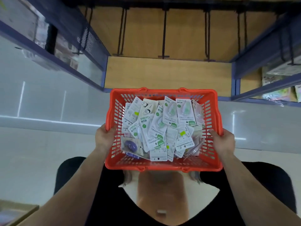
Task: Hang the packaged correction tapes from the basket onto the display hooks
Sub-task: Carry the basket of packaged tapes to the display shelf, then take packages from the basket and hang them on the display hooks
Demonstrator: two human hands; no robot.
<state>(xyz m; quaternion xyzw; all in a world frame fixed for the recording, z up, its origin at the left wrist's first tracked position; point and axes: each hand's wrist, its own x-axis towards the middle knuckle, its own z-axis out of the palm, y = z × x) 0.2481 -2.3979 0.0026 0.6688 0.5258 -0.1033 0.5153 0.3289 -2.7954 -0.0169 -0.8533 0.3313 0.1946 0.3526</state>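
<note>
A red plastic basket (pixel 162 167) is held in front of my body, filled with several packaged correction tapes (pixel 162 126) on white cards, most with green print and one purple (pixel 130 145) at the lower left. My left hand (pixel 104 137) grips the basket's left rim, thumb inside the wall. Gripping the right rim the same way is my right hand (pixel 224 141). Above the basket, dark display hooks (pixel 163 35) stick out empty from a wooden back panel (pixel 143 33).
A wooden shelf base (pixel 167 72) lies just beyond the basket, framed by blue shelf uprights (pixel 234 75). Stocked shelves stand to the left (pixel 61 46) and right (pixel 280 79). Pale tiled floor (pixel 40 144) lies on both sides. A cardboard box corner (pixel 14 212) shows at the lower left.
</note>
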